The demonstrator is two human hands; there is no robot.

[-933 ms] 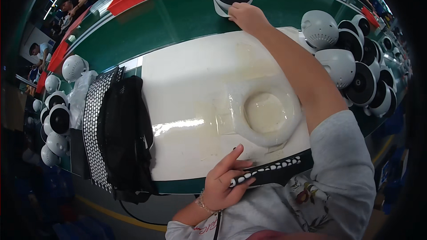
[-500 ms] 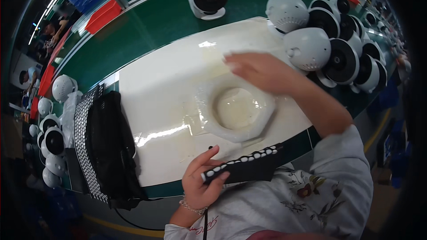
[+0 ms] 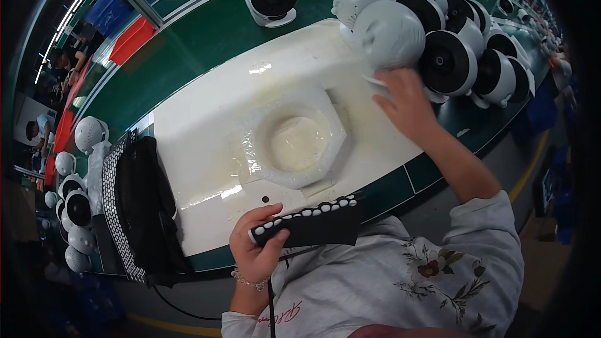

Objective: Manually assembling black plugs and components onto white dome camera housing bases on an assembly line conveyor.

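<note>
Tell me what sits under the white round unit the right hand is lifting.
Under the white round unit show the right hand and the white mat. The unit's base is hidden by the fingers.

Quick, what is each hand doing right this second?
Left hand: closed around a black tool with white dots.
Right hand: gripping a white round fan at its base.

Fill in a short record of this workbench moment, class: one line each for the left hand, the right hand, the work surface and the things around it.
Left hand: grips a black pad with white dots at the bench's near edge.
Right hand: holds a white round fan, lifted and blurred.
Work surface: white mat with an octagonal tray at its middle.
Right side: a cluster of fans.
Left side: black fabric pile.
</note>
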